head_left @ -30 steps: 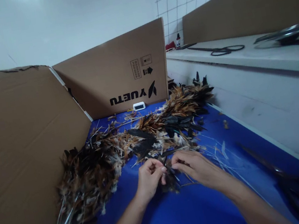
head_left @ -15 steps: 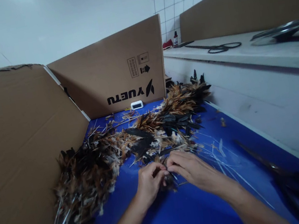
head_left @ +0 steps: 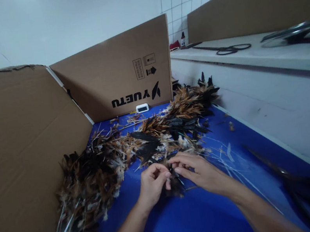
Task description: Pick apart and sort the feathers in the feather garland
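My left hand (head_left: 153, 183) is closed, thumb against fingers, at a small dark bunch of feathers (head_left: 175, 189) in front of me; the exact pinch point is partly hidden. Just right of it, my right hand (head_left: 200, 171) has its thumb and fingertips apart, close over the same feathers. Beyond both hands a loose heap of brown, black and whitish feathers (head_left: 148, 148) spreads over the blue table (head_left: 173, 227). A darker feather pile (head_left: 86, 187) lies to the left.
Cardboard panels (head_left: 112, 71) stand at the back and left. Large dark scissors (head_left: 285, 175) lie at the right, near thin clear strands (head_left: 242, 176). A small white device (head_left: 142, 108) sits by the back panel. Another pair of scissors (head_left: 229, 49) rests on the white ledge (head_left: 281, 55).
My right hand's fingertips have parted and drawn slightly away from my left hand, where they were pinched together before. My left hand has barely moved.
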Demonstrator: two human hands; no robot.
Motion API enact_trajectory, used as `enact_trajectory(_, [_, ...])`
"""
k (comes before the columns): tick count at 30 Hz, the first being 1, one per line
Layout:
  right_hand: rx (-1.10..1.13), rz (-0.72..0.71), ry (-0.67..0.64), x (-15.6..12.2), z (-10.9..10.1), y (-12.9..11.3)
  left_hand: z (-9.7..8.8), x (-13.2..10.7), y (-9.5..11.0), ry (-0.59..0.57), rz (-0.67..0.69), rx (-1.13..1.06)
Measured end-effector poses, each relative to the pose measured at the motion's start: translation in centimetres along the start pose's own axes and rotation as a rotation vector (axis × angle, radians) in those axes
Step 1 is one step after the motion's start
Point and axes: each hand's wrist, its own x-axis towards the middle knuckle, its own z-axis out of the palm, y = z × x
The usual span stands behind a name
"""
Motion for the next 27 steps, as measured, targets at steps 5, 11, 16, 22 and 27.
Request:
enact_trajectory(5, [-0.022,-0.018,-0.036,0.0,0.5,-0.1,0.0,-0.2,0.1,-0.019,0.004,-0.039])
enact_trajectory(11, [-0.046,-0.007,-0.021,0.0,0.8,-0.3,0.1,-0.3,-0.1,-0.028,0.005,-0.018])
enact_trajectory(16, [-0.088,-0.001,0.002,-0.1,0.9,-0.5,0.2,-0.1,-0.2,-0.019,-0.026,-0.018])
enact_trajectory(22, [-0.090,-0.014,0.020,-0.2,1.0,-0.6,0.2,0.1,-0.2,0.034,-0.063,-0.080])
enact_trajectory(27, [-0.102,-0.036,0.018,-0.2,1.1,-0.5,0.4,0.1,0.1,0.059,-0.111,-0.182])
